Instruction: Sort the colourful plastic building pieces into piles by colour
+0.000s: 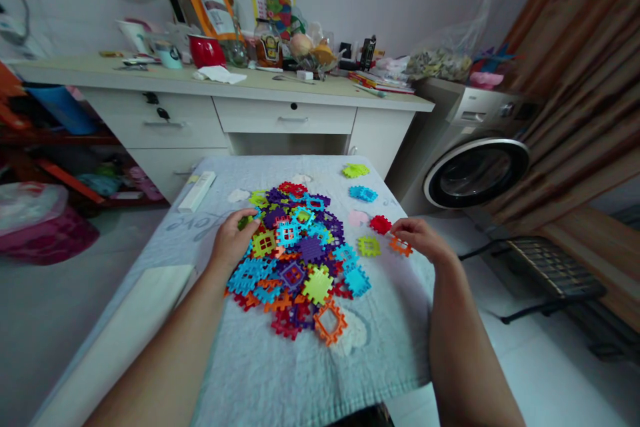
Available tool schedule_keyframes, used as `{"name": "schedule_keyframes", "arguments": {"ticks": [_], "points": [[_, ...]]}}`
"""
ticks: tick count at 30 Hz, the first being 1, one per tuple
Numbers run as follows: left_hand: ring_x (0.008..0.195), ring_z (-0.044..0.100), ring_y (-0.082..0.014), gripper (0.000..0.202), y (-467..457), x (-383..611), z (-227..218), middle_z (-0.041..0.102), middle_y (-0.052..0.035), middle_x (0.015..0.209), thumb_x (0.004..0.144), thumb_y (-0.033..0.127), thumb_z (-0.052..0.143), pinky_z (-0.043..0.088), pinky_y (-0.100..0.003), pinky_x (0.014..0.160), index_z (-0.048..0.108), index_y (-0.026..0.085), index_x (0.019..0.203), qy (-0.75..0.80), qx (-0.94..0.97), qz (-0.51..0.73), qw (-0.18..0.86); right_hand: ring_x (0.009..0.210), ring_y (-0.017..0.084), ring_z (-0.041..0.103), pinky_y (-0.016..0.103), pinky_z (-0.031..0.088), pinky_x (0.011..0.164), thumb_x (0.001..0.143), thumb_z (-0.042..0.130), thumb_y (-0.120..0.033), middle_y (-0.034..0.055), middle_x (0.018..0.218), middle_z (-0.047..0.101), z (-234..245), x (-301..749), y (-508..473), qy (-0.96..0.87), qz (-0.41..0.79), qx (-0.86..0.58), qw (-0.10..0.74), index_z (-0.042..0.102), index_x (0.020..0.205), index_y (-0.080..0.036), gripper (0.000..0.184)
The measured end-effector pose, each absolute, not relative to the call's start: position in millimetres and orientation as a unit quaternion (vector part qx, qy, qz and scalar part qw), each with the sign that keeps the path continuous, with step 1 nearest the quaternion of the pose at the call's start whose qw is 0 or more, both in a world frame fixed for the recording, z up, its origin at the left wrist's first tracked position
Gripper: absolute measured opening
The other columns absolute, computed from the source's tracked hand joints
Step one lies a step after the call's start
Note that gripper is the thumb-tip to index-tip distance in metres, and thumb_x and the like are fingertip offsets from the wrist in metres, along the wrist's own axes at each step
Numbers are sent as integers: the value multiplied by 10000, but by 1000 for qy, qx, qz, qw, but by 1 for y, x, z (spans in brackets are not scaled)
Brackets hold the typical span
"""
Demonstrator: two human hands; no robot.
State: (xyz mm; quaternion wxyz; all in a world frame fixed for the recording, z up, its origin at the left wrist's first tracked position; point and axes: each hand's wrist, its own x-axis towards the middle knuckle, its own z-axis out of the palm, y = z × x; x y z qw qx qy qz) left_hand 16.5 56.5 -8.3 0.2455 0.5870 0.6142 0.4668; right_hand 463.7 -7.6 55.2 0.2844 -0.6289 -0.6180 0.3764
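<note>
A heap of colourful interlocking plastic building tiles (311, 249) with toothed edges lies on the cloth-covered table. At its left edge is my left hand (233, 238), thumb and fingers closed around a green tile (244, 221). Further right, my right hand (423, 237) pinches the edge of an orange tile (401, 247) at the table surface. Near that hand lie a red tile (381, 224) and a green window tile (369, 247). Behind them are a blue tile (363, 193) and a yellow-green tile (355, 171), apart from the heap.
A white box (197, 191) sits at the table's back left, and a long white board (125, 327) runs along the left side. Beyond stands a cluttered desk (290, 113). On the right are a washing machine (475, 167) and a stool (545, 267).
</note>
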Motion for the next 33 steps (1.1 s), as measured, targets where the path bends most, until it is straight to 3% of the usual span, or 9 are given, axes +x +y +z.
{"name": "schedule_keyframes", "arguments": {"ticks": [7,12,16,19,22,25,33], "points": [[1104,610,-252,391,56,17,-6,695,-64,1146,761,443,592,415,-401,1038,686,204,1056,621,587,458,246,603,140,541,247,425,575,658,621,-308,5,658,660,48,480,-12,-633,383,-651,168,724,700,-174,174],[1078,616,-249,408,56,17,-8,694,-59,1130,759,456,593,422,-403,1027,682,204,1066,623,589,453,246,619,140,532,251,408,585,715,594,-326,8,665,645,50,478,-11,-644,315,-668,203,709,695,-164,200],[1055,621,-247,419,57,17,-8,693,-56,1111,761,465,592,429,-400,1015,681,202,1075,625,592,447,244,617,134,514,252,393,593,771,560,-316,-10,666,597,51,454,-6,-698,289,-629,182,690,755,-168,198],[1037,623,-244,417,57,17,-7,692,-57,1105,758,454,590,444,-389,990,683,202,1077,624,590,448,249,754,164,565,275,440,708,747,631,-274,33,852,644,51,427,-6,-752,241,-595,148,702,894,-163,198],[1014,626,-241,417,57,17,-7,692,-55,1105,754,454,592,453,-387,969,684,206,1077,627,584,450,250,900,204,574,324,455,843,704,715,-269,104,1082,609,50,405,-9,-784,194,-581,96,674,1091,-142,410],[994,630,-240,420,57,17,-8,694,-55,1102,756,459,591,458,-394,956,682,211,1082,629,580,449,256,965,227,561,343,450,887,702,726,-250,136,1167,549,50,395,-13,-785,170,-593,58,627,1182,-127,506],[1096,605,-257,389,58,17,-6,688,-72,1138,762,451,583,418,-413,1021,679,212,1054,617,588,459,254,968,247,532,353,434,868,666,719,-223,121,1049,581,51,392,-14,-793,123,-594,62,617,996,-145,354]]}}
